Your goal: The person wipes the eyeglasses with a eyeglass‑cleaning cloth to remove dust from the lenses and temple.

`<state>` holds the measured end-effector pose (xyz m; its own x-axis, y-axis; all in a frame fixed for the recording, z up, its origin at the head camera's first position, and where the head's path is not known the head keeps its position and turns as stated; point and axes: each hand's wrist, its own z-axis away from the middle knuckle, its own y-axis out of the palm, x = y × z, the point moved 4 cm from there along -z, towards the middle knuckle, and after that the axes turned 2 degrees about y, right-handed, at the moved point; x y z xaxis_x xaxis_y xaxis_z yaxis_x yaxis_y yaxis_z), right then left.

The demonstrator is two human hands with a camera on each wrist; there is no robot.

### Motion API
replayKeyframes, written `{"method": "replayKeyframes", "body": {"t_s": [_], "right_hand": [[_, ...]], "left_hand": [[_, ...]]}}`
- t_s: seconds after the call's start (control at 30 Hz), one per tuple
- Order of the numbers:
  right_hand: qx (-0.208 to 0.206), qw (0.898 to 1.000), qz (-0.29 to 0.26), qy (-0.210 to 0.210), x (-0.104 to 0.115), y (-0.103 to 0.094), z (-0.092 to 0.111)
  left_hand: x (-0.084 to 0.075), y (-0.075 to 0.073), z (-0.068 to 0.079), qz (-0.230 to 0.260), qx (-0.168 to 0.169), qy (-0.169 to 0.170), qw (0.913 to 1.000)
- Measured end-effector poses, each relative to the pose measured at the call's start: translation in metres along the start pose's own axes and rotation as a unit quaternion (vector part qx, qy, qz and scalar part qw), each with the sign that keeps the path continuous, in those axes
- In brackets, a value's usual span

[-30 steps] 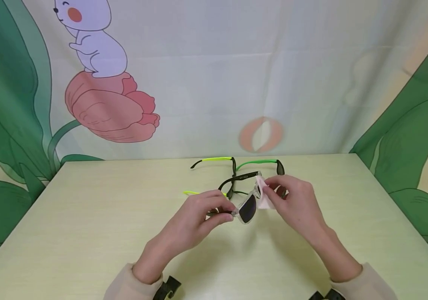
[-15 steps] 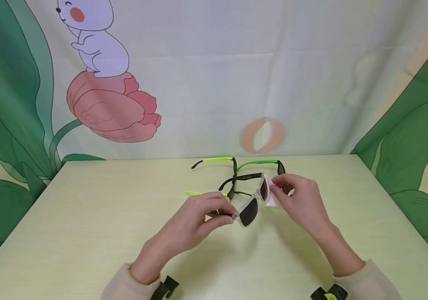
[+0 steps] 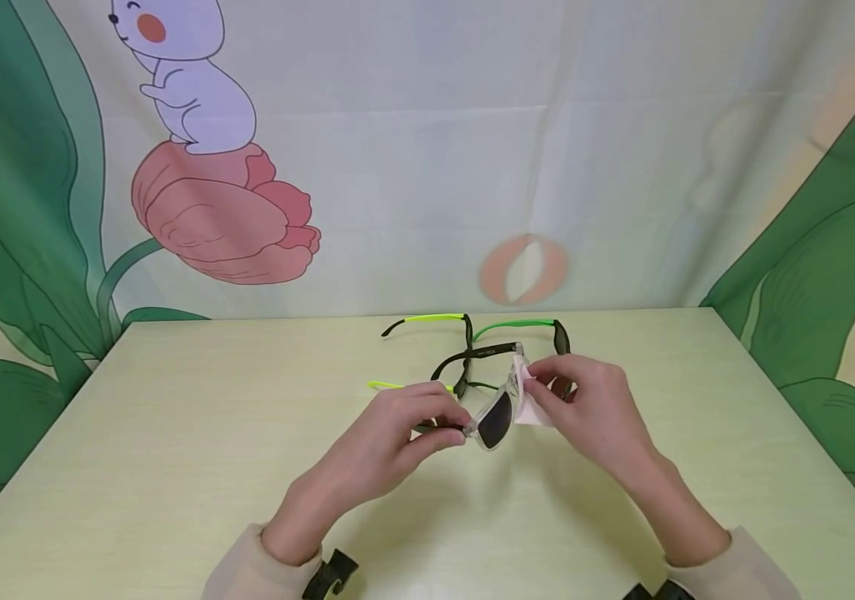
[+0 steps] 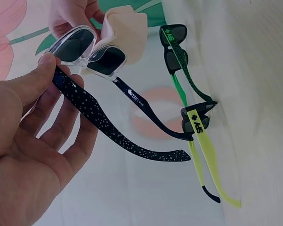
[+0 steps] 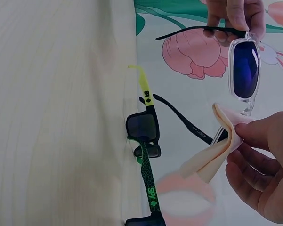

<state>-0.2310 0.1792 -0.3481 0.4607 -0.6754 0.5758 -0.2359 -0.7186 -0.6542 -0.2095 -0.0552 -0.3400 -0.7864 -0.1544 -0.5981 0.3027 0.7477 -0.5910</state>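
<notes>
My left hand pinches clear-framed sunglasses between thumb and fingers, near the hinge of one dark arm. They are held above the table with both arms unfolded, and the near dark lens is bare. A pale pink cloth is pinched by my right hand and folded over the other lens. In the right wrist view the cloth wraps that end of the frame and hides most of its lens. White specks dot the held arm in the left wrist view.
Behind the hands, sunglasses with yellow arms and another pair with green arms stand on the pale table, arms unfolded. A printed curtain hangs along the table's far edge.
The right hand and cloth shifted slightly right, baring more of the far lens, then came back left over it. My left hand stays nearly still, gripping the sunglasses.
</notes>
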Motion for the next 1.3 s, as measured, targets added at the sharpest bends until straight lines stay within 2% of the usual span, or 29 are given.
{"method": "replayKeyframes", "body": {"t_s": [0.4, 1.07, 1.3], "right_hand": [[-0.006, 1.000, 0.005, -0.007, 0.003, 0.000, 0.000], [-0.013, 0.999, 0.024, 0.024, -0.015, -0.003, -0.004], [-0.010, 1.000, 0.018, 0.017, -0.014, -0.002, -0.003]], "left_hand": [[-0.002, -0.001, 0.001, 0.002, 0.014, -0.012, 0.9998], [-0.010, -0.005, 0.004, 0.004, 0.037, 0.018, 0.9991], [-0.012, -0.005, 0.005, 0.005, 0.036, 0.030, 0.9989]]}}
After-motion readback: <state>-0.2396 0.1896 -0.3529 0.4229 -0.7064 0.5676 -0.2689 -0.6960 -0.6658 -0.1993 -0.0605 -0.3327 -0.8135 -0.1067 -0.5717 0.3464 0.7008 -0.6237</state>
